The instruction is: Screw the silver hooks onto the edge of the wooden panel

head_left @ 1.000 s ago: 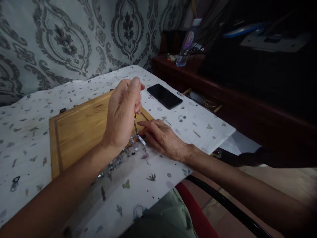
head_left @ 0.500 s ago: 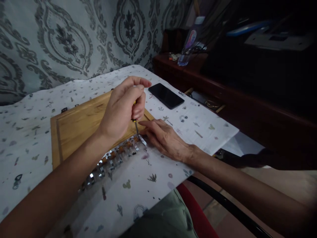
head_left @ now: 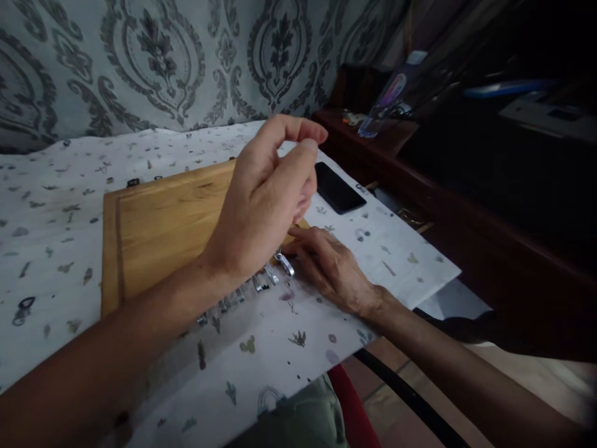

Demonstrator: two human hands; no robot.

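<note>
My left hand [head_left: 270, 199] is closed above the near right part of a wooden board [head_left: 168, 230], its fingers curled inward. The screwdriver seen in it earlier, with a yellow and black handle, is now hidden behind the hand. A row of shiny metal clips [head_left: 271, 274] lines the board's near edge, partly covered by my left wrist. The last metal clip [head_left: 285, 264] sticks out over the tablecloth. Beside it, my right hand [head_left: 326, 264] lies with fingers stretched towards the board's right corner. Its fingertips are partly hidden.
A black phone [head_left: 339, 188] lies on the patterned tablecloth [head_left: 382, 249] behind my right hand. A plastic bottle [head_left: 389, 96] stands on the dark red desk [head_left: 448, 205], beside an open drawer. A patterned curtain [head_left: 153, 68] hangs behind the table.
The view has shifted, so the board and phone sit differently in it. My left hand has turned and risen slightly, hiding the screwdriver. My right hand stays beside the end clip.
</note>
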